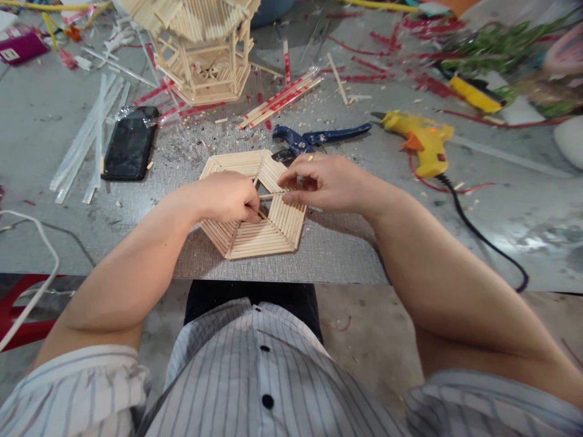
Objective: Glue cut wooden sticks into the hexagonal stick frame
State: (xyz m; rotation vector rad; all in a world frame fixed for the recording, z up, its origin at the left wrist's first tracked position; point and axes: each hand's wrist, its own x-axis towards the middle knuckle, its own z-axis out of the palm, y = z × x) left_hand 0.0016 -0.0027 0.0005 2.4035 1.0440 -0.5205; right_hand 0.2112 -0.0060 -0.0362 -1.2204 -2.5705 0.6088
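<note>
The right hand (314, 182) pinches a thin, pale wooden stick (271, 195) over a hexagonal, straw-coloured wooden panel (264, 238) on the grey table (337, 258); the left hand (228, 197) curls alongside, its grip hard to tell.

The arms (132, 261) are being angled inward; the left hand (230, 197) is being curled, the right hand (323, 182) being held with fingers bent.

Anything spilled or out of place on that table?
Untidy loose litter stands out: wood crumbs strewn near the blue cutter, red scraps across the far side. The hexagonal stick panel, partly covered, shows no obvious damage.
</note>
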